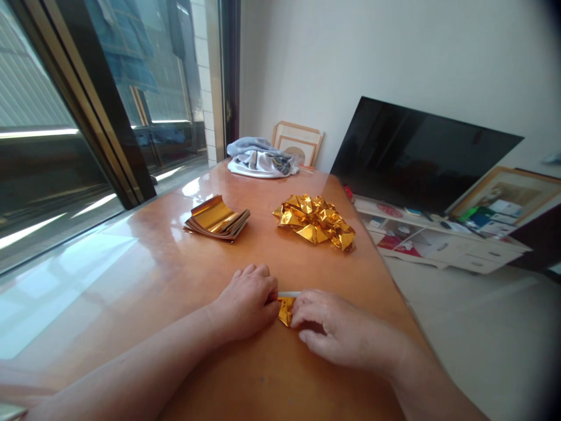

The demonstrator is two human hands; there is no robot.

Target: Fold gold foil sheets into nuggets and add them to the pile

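Flat gold sheet stack (217,218) and folded foil pile (315,221) beyond hands, nothing obstructing. Left hand (245,301), right hand (335,330) pinch small gold foil piece (286,309) flat on table (131,275).

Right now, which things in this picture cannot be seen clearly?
- Gold foil piece, head view: mostly hidden under both hands; its shape is unclear.
- Left hand and right hand: the fingers curl over the foil, so the grip is hidden.
- Gold sheet stack: the sheets are too small to count.
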